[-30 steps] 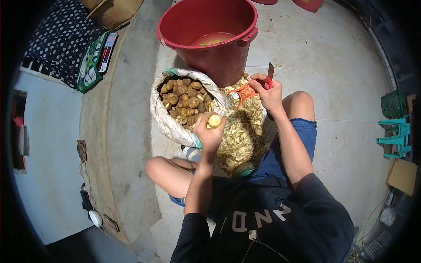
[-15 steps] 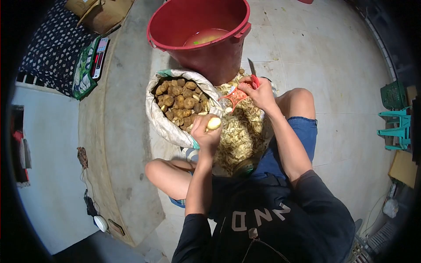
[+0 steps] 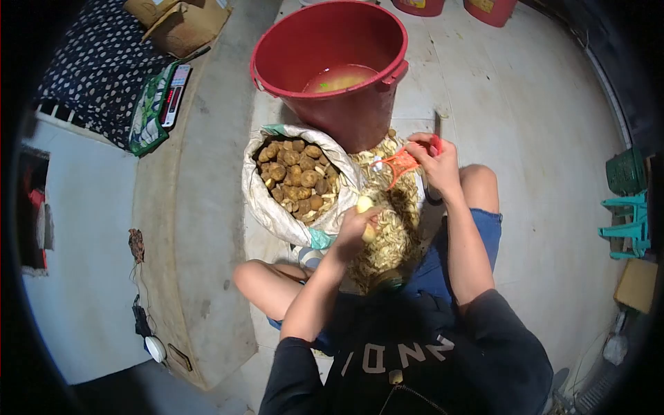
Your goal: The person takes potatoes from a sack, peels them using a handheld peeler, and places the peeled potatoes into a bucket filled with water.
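Note:
My left hand (image 3: 354,228) is closed around a pale peeled potato (image 3: 364,204), whose surface shows above and below my fingers. It is held over a heap of peelings (image 3: 387,245) between my legs. To the right and higher, my right hand (image 3: 439,166) grips an orange peeler (image 3: 403,164) with a wide head pointing left. A knife (image 3: 437,123) with a red handle is in the same hand, its blade pointing up. Left of my hands, an open white sack (image 3: 257,204) holds many brown unpeeled potatoes (image 3: 294,176).
A large dark red tub (image 3: 332,114) with cloudy liquid stands behind the sack. Two more red buckets (image 3: 490,10) are at the back. On the left are a raised ledge (image 3: 197,242) and a digital scale (image 3: 176,97). A turquoise stool (image 3: 624,225) stands far right.
My left hand has moved right and slightly down with the potato, away from the sack and over the peelings. My right hand has shifted right with peeler and knife. The camera view has tilted up.

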Demonstrator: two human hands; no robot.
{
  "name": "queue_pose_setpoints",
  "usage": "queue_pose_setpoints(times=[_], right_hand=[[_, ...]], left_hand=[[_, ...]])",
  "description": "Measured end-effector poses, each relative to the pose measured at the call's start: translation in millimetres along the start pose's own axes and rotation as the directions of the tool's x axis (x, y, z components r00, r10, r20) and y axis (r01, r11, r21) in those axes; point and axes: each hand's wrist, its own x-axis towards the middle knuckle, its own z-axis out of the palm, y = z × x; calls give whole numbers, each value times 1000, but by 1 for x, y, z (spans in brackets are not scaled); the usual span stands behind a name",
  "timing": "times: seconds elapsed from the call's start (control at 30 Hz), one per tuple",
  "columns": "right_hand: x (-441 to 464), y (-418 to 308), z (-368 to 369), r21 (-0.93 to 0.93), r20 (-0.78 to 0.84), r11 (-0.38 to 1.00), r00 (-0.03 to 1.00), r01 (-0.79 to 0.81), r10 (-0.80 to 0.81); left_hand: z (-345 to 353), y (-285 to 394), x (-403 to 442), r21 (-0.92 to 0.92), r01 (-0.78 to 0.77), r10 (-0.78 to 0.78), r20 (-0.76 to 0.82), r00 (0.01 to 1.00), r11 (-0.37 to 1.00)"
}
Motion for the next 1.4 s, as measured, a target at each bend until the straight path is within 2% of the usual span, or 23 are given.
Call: queue_pose_setpoints(times=[0.07,0.13,0.17,0.23,0.27,0.3,0.4,0.43,0.5,0.57,0.6,0.63,0.67,0.77,0.9,0.97,1.0,1.03,1.07,1.13,1.2,1.23,1.4], right_hand=[[4,-2,-11,32,-1,999,1000,-17,17],[4,-8,-17,45,-45,998,999,32,-30],[2,-6,-19,45,-41,999,999,29,-28],[4,-5,-23,16,-81,1000,996,22,-21],[3,-7,-23,-11,-105,1000,994,9,-10],[3,-8,-23,-7,-98,1000,995,12,-13],[6,-3,-27,6,-99,1000,995,-17,17],[9,-1,-25,14,-96,1000,995,-19,20],[6,-1,-29,50,-80,999,997,4,0],[0,-12,-28,38,-73,998,996,-40,43],[-3,-10,-27,15,-79,999,996,-35,37],[-1,-9,-24,-6,-85,1000,996,-17,17],[-1,-8,-22,-10,-80,1000,997,-12,11],[-4,-9,-13,-35,-34,999,999,-39,38],[-6,-13,-2,-158,16,987,999,-35,38],[-4,-13,1,-106,-9,993,999,-48,47],[-2,-10,0,-147,-3,987,998,-67,67],[0,-9,0,-152,7,986,998,-63,65],[1,-8,0,-211,11,976,999,-48,51],[1,-7,1,-269,16,963,999,-31,37],[0,-9,4,-342,27,940,999,-18,29],[0,-9,4,-379,33,925,999,-13,27],[4,-10,8,-474,106,879,994,51,-1]], left_hand=[[11,21,20,-129,217,-195,168,966,968],[20,87,63,-726,258,-110,246,963,637],[23,137,73,-634,99,10,166,986,767],[22,217,88,-757,5,71,68,995,654],[8,241,97,-787,29,86,105,991,617],[-1,254,97,-870,217,-43,221,974,444],[-27,230,110,-843,163,61,225,972,512],[-26,206,105,-698,-172,190,-51,980,695],[-52,150,106,-429,-341,218,-310,925,836],[-105,66,121,138,-169,206,-319,925,976],[-119,32,115,452,-56,227,-335,914,890],[-110,7,95,771,50,323,-323,890,634],[-112,-30,92,837,6,402,-269,875,547],[-78,-81,86,918,-29,494,-186,850,395],[-33,-89,79,937,66,354,-194,915,343],[-32,-106,77,992,-47,521,-19,853,114],[-37,-103,79,996,-10,455,-33,890,92],[-50,-92,85,995,-6,459,-42,888,102],[-72,-76,95,891,-100,295,-39,955,443],[-113,-44,120,721,-34,212,-158,964,692],[-127,-11,127,880,124,481,-364,798,459],[-123,9,120,941,226,655,-338,676,253],[-135,35,145,924,314,482,-383,788,220]])
